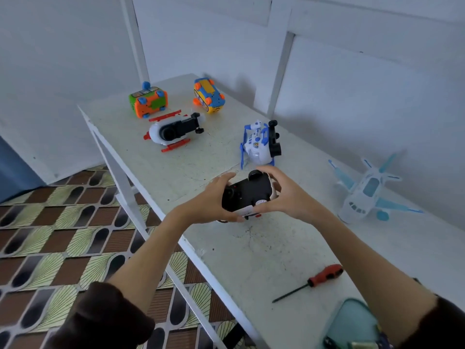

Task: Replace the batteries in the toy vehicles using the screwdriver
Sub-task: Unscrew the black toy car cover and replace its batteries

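**Toy car held upside down over the bench, both hands on it**

White bench [251, 248], worn top, set against a pale wall; patterned tile floor [63, 235] along its left edge.

Pale-blue-and-white toy plane [367, 195] stands near the right edge, by the wall. Blue-and-white toy helicopter [259, 144] lies on its side mid-bench, black base showing. Red-and-white toy helicopter [173, 132] lies tipped over toward the far left edge. Behind it, at the far end: orange-and-green toy vehicle [148, 100] and yellow-and-blue toy vehicle [208, 95], both overturned.

Toy car [247, 195], black underside up, is held mid-bench just in front of the blue helicopter. Left hand [214, 200] grips its left end, fingers curled round. Right hand [284, 192] grips its right end likewise.

Teal case [352, 323] at the near edge, partly hidden by the right sleeve.

Screwdriver [312, 282], red handle, dark shaft, lies loose on the bench near that case, well apart from both hands.
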### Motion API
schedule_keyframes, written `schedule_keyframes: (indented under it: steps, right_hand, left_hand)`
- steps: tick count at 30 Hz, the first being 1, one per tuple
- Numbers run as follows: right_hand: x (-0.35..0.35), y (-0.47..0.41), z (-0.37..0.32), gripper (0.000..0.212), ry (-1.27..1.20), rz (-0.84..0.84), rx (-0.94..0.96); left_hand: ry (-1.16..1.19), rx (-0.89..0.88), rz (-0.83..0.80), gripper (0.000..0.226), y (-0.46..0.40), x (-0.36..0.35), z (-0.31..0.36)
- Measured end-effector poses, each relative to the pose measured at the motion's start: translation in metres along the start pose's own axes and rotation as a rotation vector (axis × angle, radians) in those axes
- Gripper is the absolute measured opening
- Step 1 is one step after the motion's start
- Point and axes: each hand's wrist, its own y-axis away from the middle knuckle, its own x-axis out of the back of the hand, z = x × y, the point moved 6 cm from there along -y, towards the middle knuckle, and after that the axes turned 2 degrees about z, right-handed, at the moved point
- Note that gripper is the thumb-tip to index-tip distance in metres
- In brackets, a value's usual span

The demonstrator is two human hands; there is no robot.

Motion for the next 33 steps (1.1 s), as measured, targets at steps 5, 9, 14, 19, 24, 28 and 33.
schedule_keyframes:
  steps: [5,9,14,19,24,28,33]
  right_hand:
    - [0.027,0.012,0.003,0.07,-0.245,0.061,0.018]
    - [0.045,0.018,0.005,0.058,-0.482,0.231,0.037]
    - [0.056,0.022,0.009,0.045,-0.52,0.454,-0.094]
    - [0.082,0.035,0.009,0.024,-0.391,0.678,-0.103]
    - [0.104,0.042,0.008,0.02,-0.296,0.62,-0.061]
    - [0.105,0.041,0.004,0.018,-0.234,0.523,-0.02]
    - [0.102,0.042,0.006,0.019,-0.196,0.461,-0.046]
  left_hand:
    - [0.155,-0.1,0.087,0.091,-0.003,0.0,0.031]
    - [0.263,-0.153,0.373,0.096,-0.01,0.001,0.056]
    - [0.168,-0.182,0.674,0.095,-0.017,-0.012,0.086]
    - [0.12,-0.339,0.552,0.095,-0.021,-0.035,0.109]
    - [0.299,-0.355,0.196,0.082,-0.028,-0.051,0.115]
    - [0.255,-0.324,0.017,0.086,-0.031,-0.065,0.115]
    - [0.397,-0.296,-0.166,0.082,-0.032,-0.074,0.107]
